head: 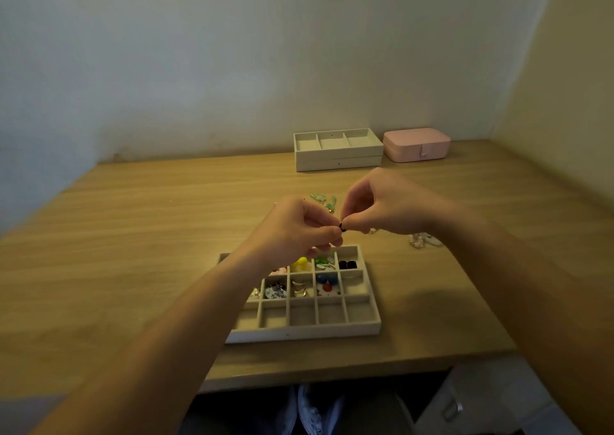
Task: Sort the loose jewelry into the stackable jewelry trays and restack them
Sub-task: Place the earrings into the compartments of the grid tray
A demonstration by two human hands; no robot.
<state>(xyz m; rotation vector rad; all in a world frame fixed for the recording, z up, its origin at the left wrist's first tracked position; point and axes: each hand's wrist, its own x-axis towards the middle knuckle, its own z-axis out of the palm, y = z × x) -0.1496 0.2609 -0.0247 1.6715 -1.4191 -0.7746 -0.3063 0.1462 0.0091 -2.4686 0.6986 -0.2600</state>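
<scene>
Left hand (300, 232) and right hand (382, 207) pinch a small dark piece (342, 225) in their fingers over the divided tray (299, 332); advisable: release low, into one cell.

Dim, yellowish light on my feed, soft shadow across the light wooden tabletop (432, 305), near forearms (166, 335) blurred, wide-angle bowing at edges

Nothing readable is showing: no text, label, brand, number or sign is appearing on the near tray (299, 330), the far stacked trays (339, 160), the pink box (415, 144) or the table (133, 235)
</scene>
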